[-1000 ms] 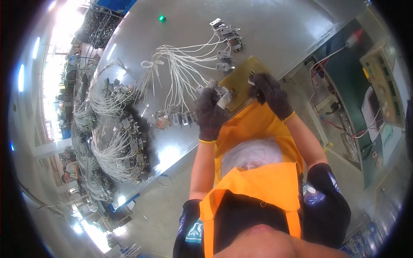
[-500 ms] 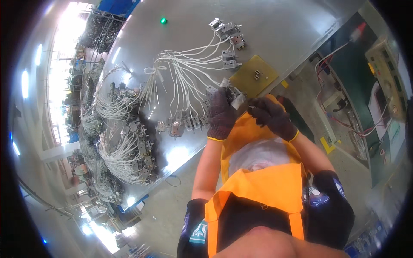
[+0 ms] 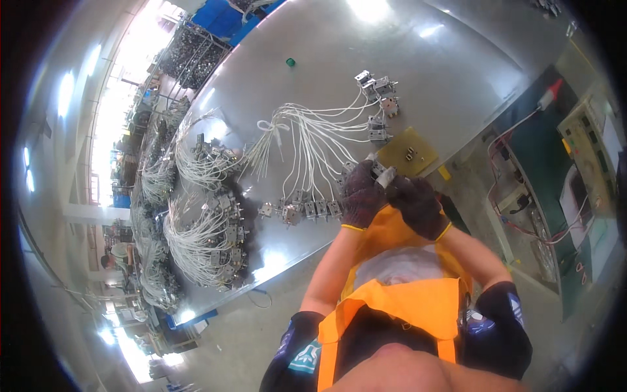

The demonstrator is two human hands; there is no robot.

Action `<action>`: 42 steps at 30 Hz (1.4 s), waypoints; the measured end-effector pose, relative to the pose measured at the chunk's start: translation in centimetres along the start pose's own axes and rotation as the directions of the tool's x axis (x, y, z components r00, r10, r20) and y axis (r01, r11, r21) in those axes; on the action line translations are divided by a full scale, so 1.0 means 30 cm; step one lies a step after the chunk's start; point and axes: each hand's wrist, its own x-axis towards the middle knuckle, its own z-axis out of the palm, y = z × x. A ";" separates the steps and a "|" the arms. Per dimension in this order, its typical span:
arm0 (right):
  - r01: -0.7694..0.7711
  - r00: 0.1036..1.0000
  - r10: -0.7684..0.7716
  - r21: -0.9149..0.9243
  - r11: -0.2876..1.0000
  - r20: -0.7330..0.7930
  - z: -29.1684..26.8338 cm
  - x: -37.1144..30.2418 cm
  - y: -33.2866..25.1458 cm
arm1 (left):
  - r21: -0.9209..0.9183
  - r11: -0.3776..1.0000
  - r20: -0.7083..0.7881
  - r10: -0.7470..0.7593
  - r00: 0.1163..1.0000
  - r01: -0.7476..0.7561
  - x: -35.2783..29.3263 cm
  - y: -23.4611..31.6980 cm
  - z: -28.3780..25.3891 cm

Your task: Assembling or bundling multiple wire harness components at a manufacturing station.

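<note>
Both my hands wear dark gloves with yellow cuffs. My left hand (image 3: 362, 195) is closed around a small metal box-shaped part (image 3: 385, 176), whose silvery end shows past the fingers. Close against it, my right hand (image 3: 420, 206) has its fingers curled together at the part; whatever they pinch is hidden. White wires (image 3: 313, 137) fan from a tied bundle to several similar metal parts, some in a row (image 3: 307, 210) left of my hands and some in a group (image 3: 377, 91) farther off. Beyond my right hand lies a yellowish plate (image 3: 421, 149) bearing several tiny metal pieces (image 3: 409, 155).
A grey metal table (image 3: 450, 85) carries everything. At left lie heaps of wired metal parts (image 3: 202, 242). A small green cap (image 3: 290, 62) sits at the far side. To the right are a green board (image 3: 522, 157) with red and white cables and a beige instrument (image 3: 591, 140).
My right hand has come in to the metal part held by my left; before, a gap lay between them. The whole view has shifted, moving the table's things right and down.
</note>
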 end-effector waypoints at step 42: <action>-0.761 0.620 0.677 0.511 0.399 0.395 0.071 -0.027 -0.031 | 0.010 0.973 -0.144 0.230 0.963 -0.230 0.038 -0.063 0.049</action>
